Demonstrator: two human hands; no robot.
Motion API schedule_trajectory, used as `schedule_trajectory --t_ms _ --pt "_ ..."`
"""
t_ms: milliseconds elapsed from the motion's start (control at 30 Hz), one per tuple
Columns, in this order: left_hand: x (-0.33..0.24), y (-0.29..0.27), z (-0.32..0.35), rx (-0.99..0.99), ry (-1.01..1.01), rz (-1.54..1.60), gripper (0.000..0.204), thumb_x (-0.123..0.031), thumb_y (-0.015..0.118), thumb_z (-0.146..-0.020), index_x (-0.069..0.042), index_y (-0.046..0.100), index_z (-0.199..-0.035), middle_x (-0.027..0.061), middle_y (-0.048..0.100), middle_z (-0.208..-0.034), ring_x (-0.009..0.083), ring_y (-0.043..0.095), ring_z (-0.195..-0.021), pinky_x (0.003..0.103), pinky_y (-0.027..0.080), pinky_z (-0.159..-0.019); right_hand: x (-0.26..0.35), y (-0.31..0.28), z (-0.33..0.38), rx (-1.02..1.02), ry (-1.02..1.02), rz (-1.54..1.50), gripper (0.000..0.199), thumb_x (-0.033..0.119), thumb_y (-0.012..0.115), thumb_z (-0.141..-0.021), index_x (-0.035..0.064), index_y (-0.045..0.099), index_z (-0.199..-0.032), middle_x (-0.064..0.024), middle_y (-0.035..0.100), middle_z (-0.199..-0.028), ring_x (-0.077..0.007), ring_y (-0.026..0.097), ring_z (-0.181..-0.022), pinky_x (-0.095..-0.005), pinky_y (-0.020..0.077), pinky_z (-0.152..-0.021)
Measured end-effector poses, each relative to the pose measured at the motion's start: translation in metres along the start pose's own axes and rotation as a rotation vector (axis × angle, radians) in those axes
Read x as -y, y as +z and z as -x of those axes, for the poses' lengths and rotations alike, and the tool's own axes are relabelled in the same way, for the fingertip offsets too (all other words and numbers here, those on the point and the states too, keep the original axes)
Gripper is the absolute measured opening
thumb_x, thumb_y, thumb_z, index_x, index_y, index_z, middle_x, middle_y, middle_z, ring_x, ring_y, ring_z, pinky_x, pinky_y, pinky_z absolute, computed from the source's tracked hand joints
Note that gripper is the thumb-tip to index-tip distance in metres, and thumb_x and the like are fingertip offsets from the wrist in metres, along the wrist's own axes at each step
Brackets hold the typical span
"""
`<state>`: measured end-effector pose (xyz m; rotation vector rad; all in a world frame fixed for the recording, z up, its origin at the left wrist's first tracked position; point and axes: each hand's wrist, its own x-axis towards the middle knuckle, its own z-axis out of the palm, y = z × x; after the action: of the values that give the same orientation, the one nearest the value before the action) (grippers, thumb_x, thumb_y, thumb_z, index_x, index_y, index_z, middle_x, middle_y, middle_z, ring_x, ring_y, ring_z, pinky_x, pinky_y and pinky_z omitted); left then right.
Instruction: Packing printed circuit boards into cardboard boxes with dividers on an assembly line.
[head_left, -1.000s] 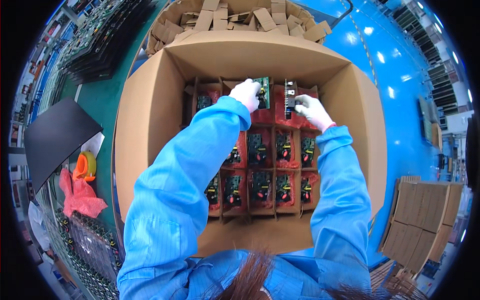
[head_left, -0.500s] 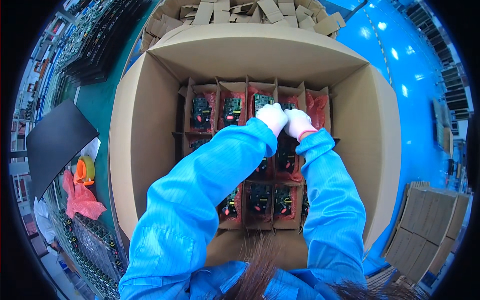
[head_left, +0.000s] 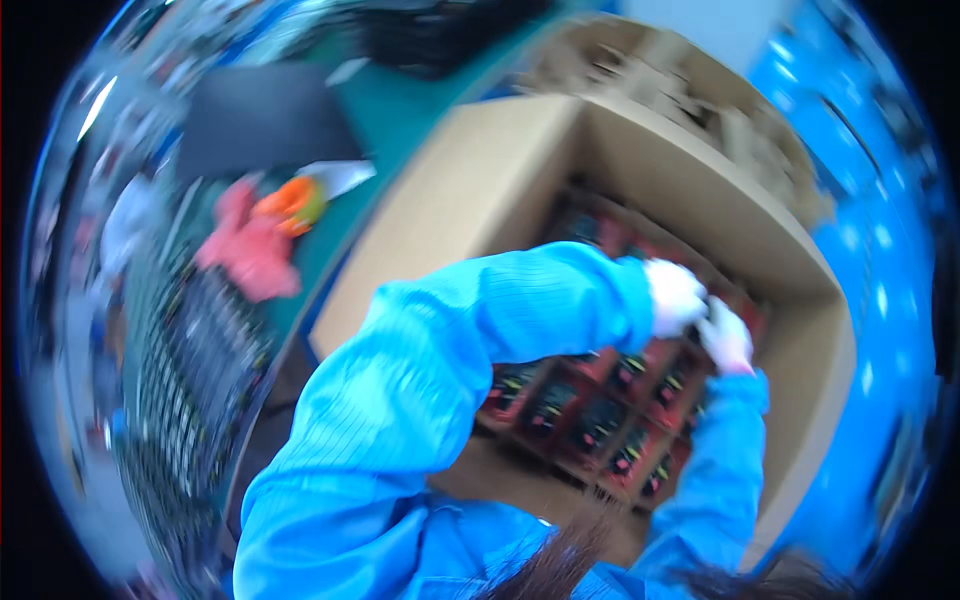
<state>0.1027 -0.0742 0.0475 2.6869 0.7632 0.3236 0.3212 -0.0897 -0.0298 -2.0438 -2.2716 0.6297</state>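
Swung clockwise and rightward in frame vs half a second ago: carton, now right of centre, tilted. Upper right, beyond it: cardboard scraps. Upper left: black sheet, with pink wrap below. Inside the carton, right of centre: gloved left hand, then gloved right hand just beside it. Fingers blurred, can't tell whether spread, pressed together or pinching. Circuit boards in rows inside carton, lower centre-right.
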Motion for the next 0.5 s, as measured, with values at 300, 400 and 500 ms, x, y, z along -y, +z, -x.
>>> schedule_trajectory --t_ms 300,400,500 --pt "-0.046 -0.15 0.297 -0.512 -0.243 -0.294 0.014 -0.022 0.055 -0.073 -0.01 0.054 -0.08 0.0099 0.054 -0.082 0.0304 0.055 -0.076 0.04 0.049 -0.059 0.252 -0.076 0.024 -0.195 -0.59 -0.328 0.017 0.005 0.048 -0.085 -0.0014 0.055 -0.099 -0.009 0.06 -0.083 -0.017 0.052 -0.07 -0.0258 0.0436 -0.068" --pt "-0.074 -0.162 0.439 -0.342 -0.585 -0.447 0.016 -0.017 0.056 -0.074 -0.009 0.049 -0.086 0.0095 0.05 -0.087 0.0286 0.051 -0.073 0.037 0.047 -0.06 0.379 -0.069 0.049 -0.142 -0.779 -0.43 0.015 0.003 0.049 -0.085 -0.0016 0.055 -0.097 -0.0059 0.057 -0.079 -0.0127 0.048 -0.065 -0.0229 0.042 -0.064" --pt "-0.116 -0.156 0.577 -0.261 -0.988 -0.532 0.017 -0.016 0.055 -0.074 -0.009 0.052 -0.09 0.0095 0.052 -0.086 0.0291 0.053 -0.071 0.036 0.047 -0.058 0.5 -0.04 0.076 -0.073 -1.014 -0.445 0.013 0.002 0.05 -0.084 -0.0021 0.056 -0.096 -0.0048 0.055 -0.076 -0.0114 0.047 -0.064 -0.0221 0.0414 -0.062"
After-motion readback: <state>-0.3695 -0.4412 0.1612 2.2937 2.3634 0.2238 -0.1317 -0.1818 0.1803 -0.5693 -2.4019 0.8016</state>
